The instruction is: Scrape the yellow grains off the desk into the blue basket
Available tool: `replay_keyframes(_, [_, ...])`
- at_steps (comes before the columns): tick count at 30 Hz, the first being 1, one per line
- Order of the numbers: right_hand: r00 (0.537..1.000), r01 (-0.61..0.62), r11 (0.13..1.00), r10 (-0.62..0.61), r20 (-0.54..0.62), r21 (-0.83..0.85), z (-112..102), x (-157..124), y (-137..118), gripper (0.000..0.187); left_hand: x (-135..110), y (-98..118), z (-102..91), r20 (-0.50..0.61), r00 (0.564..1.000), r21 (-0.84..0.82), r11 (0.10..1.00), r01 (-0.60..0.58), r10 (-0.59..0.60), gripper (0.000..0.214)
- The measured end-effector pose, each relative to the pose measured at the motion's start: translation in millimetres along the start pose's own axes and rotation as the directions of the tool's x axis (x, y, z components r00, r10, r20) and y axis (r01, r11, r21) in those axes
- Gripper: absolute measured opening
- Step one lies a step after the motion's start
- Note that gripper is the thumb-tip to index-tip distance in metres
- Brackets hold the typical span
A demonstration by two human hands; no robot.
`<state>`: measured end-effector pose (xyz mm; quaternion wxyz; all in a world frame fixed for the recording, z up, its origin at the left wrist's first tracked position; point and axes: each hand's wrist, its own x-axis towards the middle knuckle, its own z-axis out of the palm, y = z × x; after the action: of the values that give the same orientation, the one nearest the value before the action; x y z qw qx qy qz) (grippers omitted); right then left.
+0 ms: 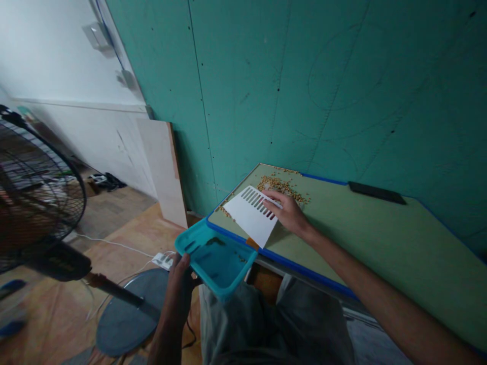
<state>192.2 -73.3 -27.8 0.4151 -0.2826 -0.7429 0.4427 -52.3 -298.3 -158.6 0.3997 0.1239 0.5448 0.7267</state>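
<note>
Teal tray [218, 261] in my closed left grip [178, 284] is meeting the tabletop edge [289, 262]; right grip [291, 213] is clamping the scraper [249, 215].

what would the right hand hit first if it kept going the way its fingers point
Probably the scattered grains just past its fingertips, though depth is unclear; the right hand holds the white slotted card.

Smooth teal plastic in the tray [216, 258]; flat matt white sheet, plastic or card, in the scraper [251, 215]. Matt green top on the table [380, 238].
</note>
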Motion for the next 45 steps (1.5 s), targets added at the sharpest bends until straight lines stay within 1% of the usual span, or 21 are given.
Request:
replay_keyframes(4, [0.996,-0.051,0.999,0.050,0.074,0.014,1.9,-4.0,-5.6,0.041,-4.1,2.8,2.9,-0.019,1.000,0.016,1.000,0.000,0.000,0.072])
replay_keyframes(9, [0.991,-0.045,0.999,0.044,0.130,0.009,3.5,-10.1,-16.9,0.040,-1.9,4.5,5.5,-0.049,0.999,0.050,0.998,0.025,-0.023,0.062])
replay_keyframes(12, [0.977,-0.105,0.994,0.095,0.191,0.038,3.1,-12.8,-21.8,0.043,-3.6,4.9,7.0,-0.034,0.999,0.037,0.999,-0.006,0.007,0.065])
replay_keyframes(14, [0.974,-0.124,0.991,0.110,0.196,0.058,2.4,-13.2,-22.5,0.044,-5.7,5.4,8.1,-0.025,1.000,0.029,1.000,-0.007,0.008,0.067])
replay_keyframes(17, [0.987,-0.118,0.989,0.106,0.124,0.089,-0.8,-10.1,-20.1,0.043,-11.3,7.8,10.8,-0.006,1.000,0.027,1.000,-0.001,0.001,0.067])
replay_keyframes(21, [0.995,-0.059,0.992,0.067,-0.069,0.111,-14.2,6.4,-11.3,0.042,-23.9,14.7,17.2,0.029,0.999,0.021,0.999,-0.031,0.030,0.067])
replay_keyframes(24, [0.969,-0.041,0.999,0.043,-0.242,0.015,-27.7,30.8,-0.3,0.041,-30.7,18.8,21.4,0.060,0.998,0.027,0.999,-0.035,0.034,0.069])
replay_keyframes(26, [0.938,-0.062,0.995,0.032,-0.346,-0.078,-32.6,48.9,7.9,0.036,-30.8,19.1,22.0,0.043,0.999,0.027,0.999,-0.032,0.031,0.069])
replay_keyframes(27, [0.927,-0.057,0.992,0.011,-0.375,-0.113,-32.9,56.9,11.8,0.034,-29.6,18.5,21.5,0.025,0.999,0.025,0.999,-0.028,0.028,0.068])
replay_keyframes(30, [0.920,-0.039,0.981,-0.039,-0.389,-0.191,-25.7,71.4,20.9,0.030,-24.0,15.4,18.4,0.009,1.000,0.008,1.000,-0.008,0.008,0.066])
replay_keyframes(34, [0.932,-0.054,0.970,-0.037,-0.360,-0.239,-8.9,69.3,26.9,0.030,-21.3,12.7,17.5,-0.022,1.000,0.018,1.000,0.003,-0.002,0.065])
replay_keyframes(36, [0.940,-0.042,0.973,-0.038,-0.338,-0.227,-3.5,64.6,28.2,0.033,-23.5,13.1,19.2,-0.024,1.000,0.030,1.000,-0.008,0.009,0.063])
replay_keyframes(40, [0.951,-0.039,0.986,-0.013,-0.308,-0.163,-1.0,59.0,28.4,0.036,-28.2,14.5,21.9,0.048,0.997,0.016,0.998,-0.056,0.055,0.066])
replay_keyframes(43, [0.958,-0.053,0.991,0.017,-0.285,-0.120,-1.1,57.6,26.6,0.036,-28.2,14.7,21.5,0.059,0.998,0.016,0.999,-0.037,0.036,0.071])
replay_keyframes(45, [0.962,-0.051,0.994,0.022,-0.274,-0.100,-0.6,56.3,24.6,0.035,-27.4,14.6,21.5,0.052,0.998,0.012,1.000,-0.026,0.026,0.067])
